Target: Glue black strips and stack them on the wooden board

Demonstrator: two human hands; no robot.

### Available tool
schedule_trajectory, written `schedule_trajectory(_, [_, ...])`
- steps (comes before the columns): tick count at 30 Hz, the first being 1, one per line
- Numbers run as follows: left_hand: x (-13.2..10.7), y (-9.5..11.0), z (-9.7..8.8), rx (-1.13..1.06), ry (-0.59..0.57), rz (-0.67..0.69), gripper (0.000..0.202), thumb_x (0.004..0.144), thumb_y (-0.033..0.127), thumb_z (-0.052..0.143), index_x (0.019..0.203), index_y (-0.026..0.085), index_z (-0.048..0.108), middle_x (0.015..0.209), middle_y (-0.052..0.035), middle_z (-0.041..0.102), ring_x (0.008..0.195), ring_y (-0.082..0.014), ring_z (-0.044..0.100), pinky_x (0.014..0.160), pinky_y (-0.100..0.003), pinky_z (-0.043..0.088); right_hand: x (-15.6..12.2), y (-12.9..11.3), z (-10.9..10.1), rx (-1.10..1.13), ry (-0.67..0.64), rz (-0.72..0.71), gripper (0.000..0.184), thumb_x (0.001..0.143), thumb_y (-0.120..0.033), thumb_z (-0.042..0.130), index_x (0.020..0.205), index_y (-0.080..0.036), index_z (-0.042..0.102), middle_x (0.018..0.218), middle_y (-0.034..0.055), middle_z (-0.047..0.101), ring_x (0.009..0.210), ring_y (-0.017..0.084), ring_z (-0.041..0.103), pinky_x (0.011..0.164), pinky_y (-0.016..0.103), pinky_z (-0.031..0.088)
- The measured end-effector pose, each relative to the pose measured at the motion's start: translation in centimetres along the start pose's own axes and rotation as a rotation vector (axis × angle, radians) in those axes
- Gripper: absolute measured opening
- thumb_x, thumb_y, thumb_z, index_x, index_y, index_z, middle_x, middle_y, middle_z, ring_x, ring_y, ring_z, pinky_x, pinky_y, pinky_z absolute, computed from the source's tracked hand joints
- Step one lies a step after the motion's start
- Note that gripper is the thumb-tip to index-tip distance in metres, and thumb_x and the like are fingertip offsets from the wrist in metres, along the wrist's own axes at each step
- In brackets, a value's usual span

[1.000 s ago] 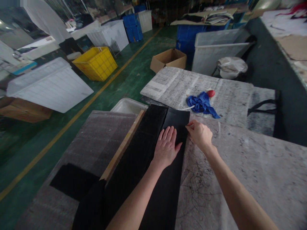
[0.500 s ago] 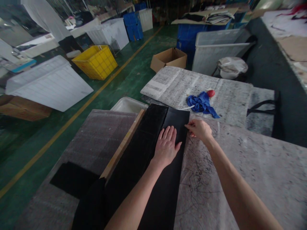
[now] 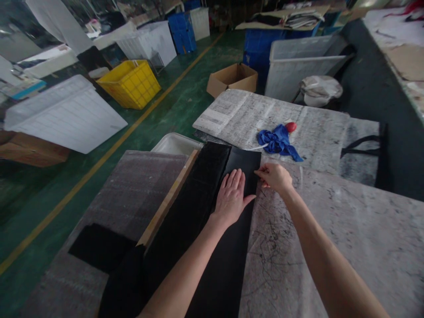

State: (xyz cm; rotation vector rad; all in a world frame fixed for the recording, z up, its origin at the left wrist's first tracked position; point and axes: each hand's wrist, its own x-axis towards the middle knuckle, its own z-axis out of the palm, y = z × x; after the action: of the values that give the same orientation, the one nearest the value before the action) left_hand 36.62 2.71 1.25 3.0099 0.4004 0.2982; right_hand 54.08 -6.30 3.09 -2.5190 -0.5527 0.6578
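Note:
My left hand [image 3: 231, 197] lies flat on a smooth black sheet [image 3: 245, 161], fingers pointing away from me and thumb stretched out to the sheet's right edge. At that same edge, farther up, my right hand [image 3: 275, 177] is closed in a pinch on the sheet's border. Left of the sheet runs a strip of duller black fabric [image 3: 188, 198], with a wooden strip [image 3: 168, 196] along its left side. Loose dark threads [image 3: 270, 238] are scattered on the worktable [image 3: 331, 238] below my right hand.
A blue cloth [image 3: 277, 141] and a red round object [image 3: 290, 127] lie on the grey-white board beyond my hands. A black piece [image 3: 102, 247] lies at left. Past the table stand a cardboard box [image 3: 233, 79], a yellow crate [image 3: 130, 84] and a white bin [image 3: 66, 117].
My left thumb has spread farther right, to the sheet's edge, and the hand has shifted slightly. My right hand keeps its pinch in nearly the same place.

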Motion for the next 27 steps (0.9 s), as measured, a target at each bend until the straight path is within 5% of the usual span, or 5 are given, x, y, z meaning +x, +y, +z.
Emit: schedule_trajectory(27, [-0.9, 0.6, 0.3, 0.035, -0.036, -0.025, 0.069, 0.102, 0.055, 0.026, 0.151, 0.006, 0.033, 0.161, -0.0140, 0.032, 0.151, -0.0246, 0.026, 0.125, -0.041, 0.020, 0.1, 0.4, 0.2, 0.046, 0.012, -0.021, 0.019, 0.085, -0.042, 0.066, 0.081, -0.024, 0.067, 0.061, -0.0049, 0.070, 0.050, 0.011, 0.066, 0.049, 0.019, 0.041])
